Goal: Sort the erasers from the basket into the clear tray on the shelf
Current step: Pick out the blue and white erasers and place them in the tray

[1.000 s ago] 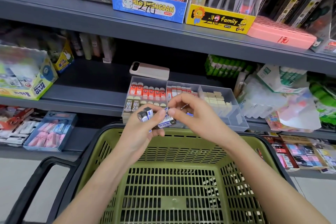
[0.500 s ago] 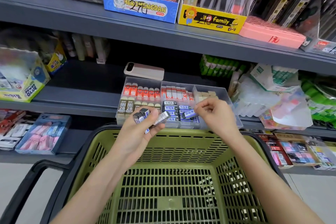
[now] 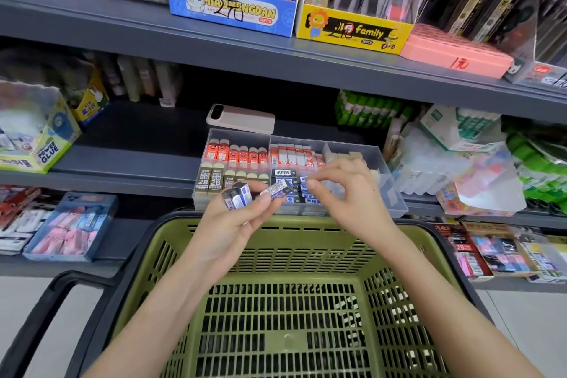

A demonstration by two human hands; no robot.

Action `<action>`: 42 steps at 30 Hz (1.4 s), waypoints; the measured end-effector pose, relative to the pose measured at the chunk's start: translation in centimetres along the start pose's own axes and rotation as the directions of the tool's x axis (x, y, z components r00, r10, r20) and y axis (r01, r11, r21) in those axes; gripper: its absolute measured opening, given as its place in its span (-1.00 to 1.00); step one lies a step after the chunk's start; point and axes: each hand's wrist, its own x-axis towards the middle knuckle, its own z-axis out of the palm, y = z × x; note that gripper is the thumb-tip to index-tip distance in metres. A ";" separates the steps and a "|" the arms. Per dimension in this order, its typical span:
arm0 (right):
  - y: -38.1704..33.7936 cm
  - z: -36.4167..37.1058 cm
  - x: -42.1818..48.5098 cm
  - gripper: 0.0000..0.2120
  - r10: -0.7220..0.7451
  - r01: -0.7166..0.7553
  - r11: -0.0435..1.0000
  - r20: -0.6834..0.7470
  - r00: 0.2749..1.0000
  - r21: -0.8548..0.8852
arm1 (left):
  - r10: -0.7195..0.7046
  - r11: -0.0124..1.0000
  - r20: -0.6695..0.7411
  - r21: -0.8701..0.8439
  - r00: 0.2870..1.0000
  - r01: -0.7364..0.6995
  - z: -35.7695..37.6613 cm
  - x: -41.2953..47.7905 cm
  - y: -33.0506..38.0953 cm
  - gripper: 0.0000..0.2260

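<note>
Head view, mid frame: left hand [image 3: 228, 221] holds a few small erasers [image 3: 242, 198], fingers curled round them, one w/ a barcode sticking out toward the right. Right hand [image 3: 346, 196] is just beside it, thumb & finger tips close but w/ nothing between them. Both hands sit over the front of the clear tray [image 3: 391, 190], which stands on the middle shelf [image 3: 122, 163], full of eraser rows. Green basket [image 3: 276, 316] fills the bottom of the frame. Pink phone [image 3: 241, 118] lies behind the tray.
</note>
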 end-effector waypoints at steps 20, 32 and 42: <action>3.1 0.7 1.1 -0.94 0.303 -0.301 0.931 0.021 0.953 0.209 | -0.080 0.989 0.043 0.130 0.996 0.074 0.8 -0.2 1.7 -0.73; 2.9 0.7 1.2 -0.81 -0.050 0.031 0.942 -0.049 0.998 -0.335 | -0.059 0.929 0.001 0.366 0.998 0.054 3.0 -0.3 2.3 -0.82; -1.6 -1.8 0.0 -0.96 0.065 -0.174 0.834 0.221 0.973 0.524 | -0.121 0.880 0.085 0.470 0.989 0.067 4.6 0.4 1.4 -0.84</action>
